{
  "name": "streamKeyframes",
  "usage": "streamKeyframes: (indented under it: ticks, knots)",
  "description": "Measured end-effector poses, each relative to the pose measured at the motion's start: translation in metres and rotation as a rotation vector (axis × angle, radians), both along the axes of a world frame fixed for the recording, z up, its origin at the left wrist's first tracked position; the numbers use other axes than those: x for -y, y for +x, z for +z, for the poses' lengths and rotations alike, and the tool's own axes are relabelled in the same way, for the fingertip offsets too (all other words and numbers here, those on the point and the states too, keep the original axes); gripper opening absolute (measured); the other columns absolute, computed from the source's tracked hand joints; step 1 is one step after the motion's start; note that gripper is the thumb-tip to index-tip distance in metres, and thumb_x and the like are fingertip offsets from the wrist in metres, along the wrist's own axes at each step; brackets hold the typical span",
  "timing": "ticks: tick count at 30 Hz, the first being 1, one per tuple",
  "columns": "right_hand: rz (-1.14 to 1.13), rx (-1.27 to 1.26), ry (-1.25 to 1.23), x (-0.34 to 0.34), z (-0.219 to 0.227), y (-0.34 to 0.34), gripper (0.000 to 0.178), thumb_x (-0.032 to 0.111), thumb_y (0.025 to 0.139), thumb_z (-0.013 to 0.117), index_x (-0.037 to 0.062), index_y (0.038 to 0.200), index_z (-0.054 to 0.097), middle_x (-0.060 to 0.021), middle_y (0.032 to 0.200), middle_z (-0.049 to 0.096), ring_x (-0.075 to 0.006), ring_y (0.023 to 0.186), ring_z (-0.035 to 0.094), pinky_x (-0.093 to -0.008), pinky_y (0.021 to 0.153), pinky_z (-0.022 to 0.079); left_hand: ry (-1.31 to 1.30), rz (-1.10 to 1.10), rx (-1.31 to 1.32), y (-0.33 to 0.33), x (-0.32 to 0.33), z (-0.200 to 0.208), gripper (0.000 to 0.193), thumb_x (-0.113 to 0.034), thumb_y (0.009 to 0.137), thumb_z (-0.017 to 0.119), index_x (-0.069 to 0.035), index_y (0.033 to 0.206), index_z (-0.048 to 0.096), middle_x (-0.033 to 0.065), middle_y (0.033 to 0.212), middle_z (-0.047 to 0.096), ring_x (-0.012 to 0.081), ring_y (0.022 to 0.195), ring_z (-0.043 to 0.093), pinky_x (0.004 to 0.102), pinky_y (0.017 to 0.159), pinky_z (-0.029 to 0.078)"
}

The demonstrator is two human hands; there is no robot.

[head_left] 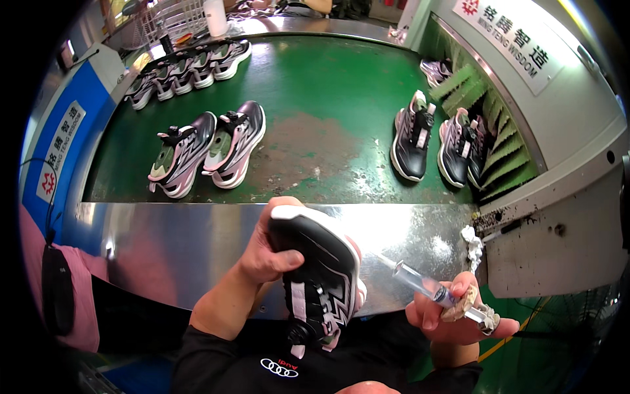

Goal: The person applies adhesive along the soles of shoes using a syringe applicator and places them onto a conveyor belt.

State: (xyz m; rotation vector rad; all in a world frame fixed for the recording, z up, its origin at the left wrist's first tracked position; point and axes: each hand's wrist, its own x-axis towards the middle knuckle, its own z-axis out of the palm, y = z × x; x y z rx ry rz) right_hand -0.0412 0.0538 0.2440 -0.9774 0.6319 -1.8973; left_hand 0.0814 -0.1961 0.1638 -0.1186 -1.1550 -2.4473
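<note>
Nearest, the right hand [459, 315] curls its fingers round a syringe [415, 279], tip just beside a black-and-pink sneaker [315, 253]; the left hand [269, 249] clasps this sneaker's forefoot above the steel ledge [197, 230]. An overhard plunger push could smear any contents across the upper—a slackened left grasp, misdirect the tip. Beyond—on the green belt [328, 72]—stand paired sneakers [237, 148].

green belt [315, 72] | steel ledge [164, 243] | white wad [471, 244], ledge's right end | 1 white container [215, 18]
</note>
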Motion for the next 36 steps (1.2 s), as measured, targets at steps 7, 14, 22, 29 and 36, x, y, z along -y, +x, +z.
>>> streamKeyframes:
  ticks: [7, 14, 22, 29, 36]
  knots:
    - [0.047, 0.000, -0.003, 0.028, 0.018, 0.017, 0.081, 0.069, 0.071, 0.062, 0.0076, 0.121, 0.044, -0.0248, 0.089, 0.060, -0.0230, 0.067, 0.051, -0.0323, 0.055, 0.033, -0.167, 0.004, -0.072, 0.008, -0.002, 0.009, 0.063, -0.004, 0.065, 0.077, -0.007, 0.118, 0.042, 0.0186, 0.107, 0.057, 0.0262, 0.101, 0.057, 0.0386, 0.083, 0.048]
    - [0.067, -0.010, 0.047, 0.034, 0.023, 0.023, 0.082, 0.068, 0.068, 0.066, 0.0073, 0.120, 0.046, -0.0252, 0.089, 0.061, -0.0255, 0.070, 0.055, -0.0330, 0.055, 0.035, -0.237, -0.047, -0.179, 0.011, -0.002, 0.020, 0.062, 0.006, 0.064, 0.075, -0.007, 0.117, 0.046, 0.0101, 0.110, 0.055, 0.0193, 0.106, 0.052, 0.0347, 0.092, 0.042]
    - [0.044, 0.010, 0.090, 0.036, 0.021, 0.027, 0.082, 0.068, 0.068, 0.066, 0.0067, 0.120, 0.046, -0.0245, 0.085, 0.059, -0.0255, 0.071, 0.053, -0.0328, 0.056, 0.036, -0.295, 0.046, -0.165, 0.013, -0.005, 0.021, 0.061, -0.005, 0.062, 0.078, -0.005, 0.114, 0.046, 0.0197, 0.105, 0.059, 0.0268, 0.099, 0.059, 0.0384, 0.084, 0.048]
    - [0.017, -0.001, 0.093, 0.034, 0.019, 0.027, 0.081, 0.066, 0.069, 0.066, 0.0057, 0.119, 0.047, -0.0235, 0.088, 0.060, -0.0264, 0.084, 0.052, -0.0325, 0.059, 0.039, -0.266, -0.027, -0.154, 0.016, 0.000, 0.019, 0.063, 0.003, 0.064, 0.075, -0.006, 0.119, 0.045, 0.0106, 0.112, 0.054, 0.0189, 0.105, 0.052, 0.0343, 0.092, 0.041]
    - [0.005, -0.005, 0.064, 0.036, 0.011, 0.024, 0.081, 0.066, 0.068, 0.067, 0.0059, 0.118, 0.047, -0.0215, 0.085, 0.060, -0.0249, 0.085, 0.051, -0.0324, 0.059, 0.039, -0.183, -0.027, -0.111, 0.015, 0.003, 0.017, 0.064, 0.002, 0.064, 0.075, -0.006, 0.120, 0.045, 0.0099, 0.113, 0.053, 0.0194, 0.108, 0.052, 0.0353, 0.094, 0.042]
